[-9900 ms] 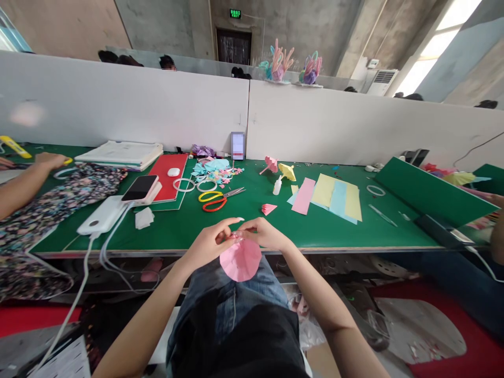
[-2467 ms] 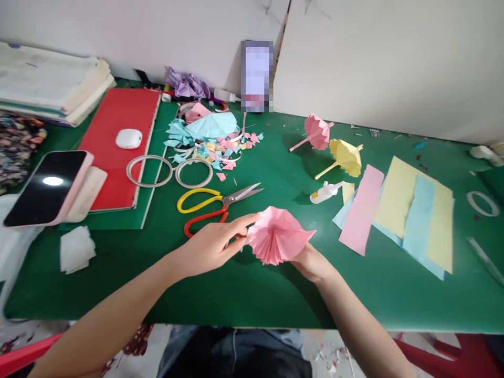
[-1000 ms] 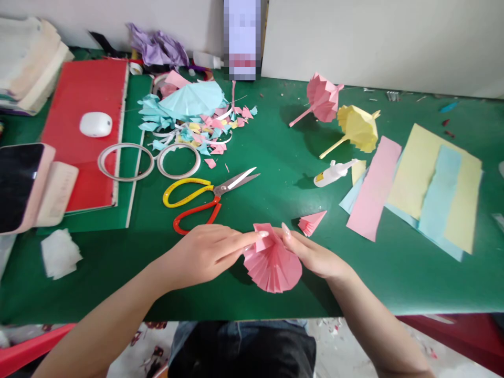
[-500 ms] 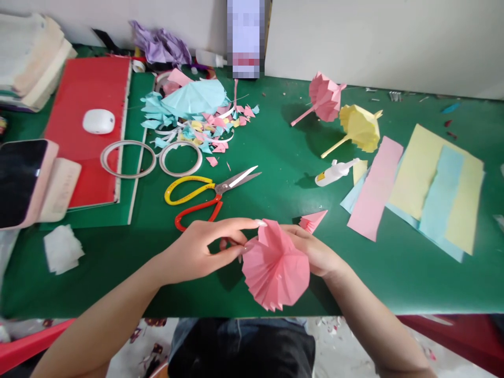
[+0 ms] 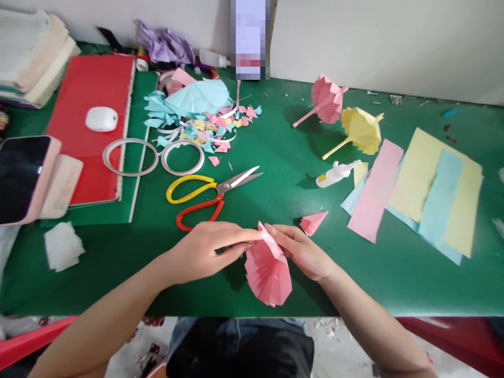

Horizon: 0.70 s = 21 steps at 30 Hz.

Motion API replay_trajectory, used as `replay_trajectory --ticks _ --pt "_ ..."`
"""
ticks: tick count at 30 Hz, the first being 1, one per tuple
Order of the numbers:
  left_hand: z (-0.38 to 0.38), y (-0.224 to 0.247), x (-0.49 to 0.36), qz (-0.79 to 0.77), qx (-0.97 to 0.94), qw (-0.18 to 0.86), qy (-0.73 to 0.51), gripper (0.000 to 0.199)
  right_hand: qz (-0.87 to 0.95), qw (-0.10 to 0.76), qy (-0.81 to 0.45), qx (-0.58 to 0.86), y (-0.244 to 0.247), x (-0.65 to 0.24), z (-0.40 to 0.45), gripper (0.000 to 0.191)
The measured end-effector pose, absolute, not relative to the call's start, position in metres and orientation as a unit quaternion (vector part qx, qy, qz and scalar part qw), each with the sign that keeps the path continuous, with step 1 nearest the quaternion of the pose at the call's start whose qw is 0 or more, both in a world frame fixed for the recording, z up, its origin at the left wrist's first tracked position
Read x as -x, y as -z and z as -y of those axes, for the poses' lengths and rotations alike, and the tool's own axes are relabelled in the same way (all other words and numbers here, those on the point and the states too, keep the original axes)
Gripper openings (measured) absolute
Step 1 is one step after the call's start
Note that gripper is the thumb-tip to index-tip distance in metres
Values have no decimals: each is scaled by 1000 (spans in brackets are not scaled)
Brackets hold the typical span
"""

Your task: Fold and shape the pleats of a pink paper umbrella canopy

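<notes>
Between both hands, near the front edge of the table, is a pleated pink paper canopy [image 5: 270, 275], its folds fanning down toward me. My left hand [image 5: 207, 249] pinches its upper left edge between thumb and fingers. On the other side, my right hand [image 5: 301, 249] grips the upper right edge with the thumb on top; some of its fingers are hidden behind the paper. A small folded pink paper cone [image 5: 313, 222] lies just beyond my right hand. Scissors [image 5: 214, 197] with one yellow and one red handle rest open behind my left hand.
Finished pink [image 5: 326, 100] and yellow paper umbrellas [image 5: 361, 131] stand at the back right, near a white glue bottle [image 5: 334, 174]. Coloured paper sheets [image 5: 409, 178] lie right. Paper scraps [image 5: 216, 126], tape rings [image 5: 183, 157], a red folder [image 5: 94, 84] and a mouse [image 5: 101, 119] are left.
The pink canopy has turned and partly closed, looking narrower. My right hand has come round to its upper edge, closer to my left hand. The view has shifted slightly.
</notes>
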<state>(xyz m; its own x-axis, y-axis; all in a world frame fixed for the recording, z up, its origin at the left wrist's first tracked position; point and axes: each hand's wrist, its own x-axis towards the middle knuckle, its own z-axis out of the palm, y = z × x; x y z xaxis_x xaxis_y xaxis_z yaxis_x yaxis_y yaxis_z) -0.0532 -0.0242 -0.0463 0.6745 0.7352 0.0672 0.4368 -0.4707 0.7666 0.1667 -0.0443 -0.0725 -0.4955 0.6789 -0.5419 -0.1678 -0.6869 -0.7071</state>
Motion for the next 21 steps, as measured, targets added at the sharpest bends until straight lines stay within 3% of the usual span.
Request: replay_trajectory --ticks 8,12,17,21 --pt "24 41 50 -370 -805 405 -225 41 270 274 -813 438 71 -166 46 41" --pt "24 43 50 -364 -806 403 -233 40 268 261 -838 397 70 -168 45 60" --pt "23 44 51 -354 -835 367 -204 26 300 245 -847 364 72 -169 45 80" --pt "23 43 50 -376 -819 385 -198 24 356 285 -806 377 69 -172 46 75"
